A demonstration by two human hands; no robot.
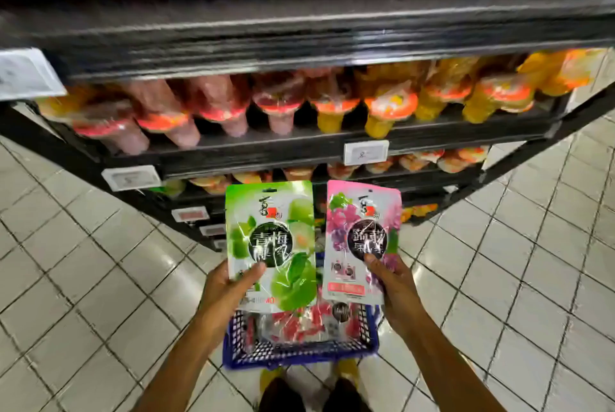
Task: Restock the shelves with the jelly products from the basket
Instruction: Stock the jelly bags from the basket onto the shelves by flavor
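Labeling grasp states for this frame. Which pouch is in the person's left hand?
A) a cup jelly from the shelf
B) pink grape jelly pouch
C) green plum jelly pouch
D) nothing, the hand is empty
C: the left hand pinches the green plum jelly pouch at its lower edge, thumb on the front, while the right hand holds the pink grape jelly pouch, both above the blue basket.

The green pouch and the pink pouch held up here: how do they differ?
The green pouch shows green fruit, the pink pouch purple grapes. The left hand grips the green pouch, the right hand the pink pouch. The green pouch looks wider than the pink pouch. Both are upright with a dark round label.
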